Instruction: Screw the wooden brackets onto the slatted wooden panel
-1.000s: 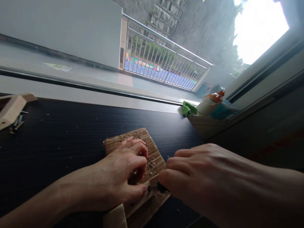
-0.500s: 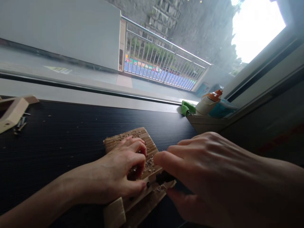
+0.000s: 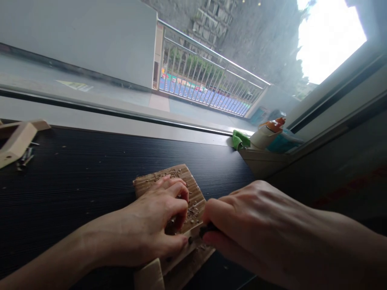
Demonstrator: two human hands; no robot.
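Fingers of my left hand [image 3: 160,217] curl over a pale wooden piece [image 3: 196,233] with dark holes in it, the thumb pressed beside one hole. Beneath it lies a brown striped board [image 3: 190,179], perhaps cardboard, sprinkled with small wood crumbs. My right hand [image 3: 242,221] is closed around a dark tool [image 3: 207,229], mostly hidden by the fingers, whose tip end points toward the wooden piece just right of my left thumb. A light wooden block end [image 3: 149,274] shows below my left wrist.
Left on the black table [image 3: 102,161] stand a wooden frame [image 3: 18,143] and several loose screws [image 3: 26,158]. At the right corner by the window are a green cloth [image 3: 240,139], a white container with an orange top [image 3: 267,131] and a teal package [image 3: 284,141].
My right hand has turned and its thumb has closed in on the dark tool, so less of the tool shows. My left hand keeps its grip on the wooden piece.
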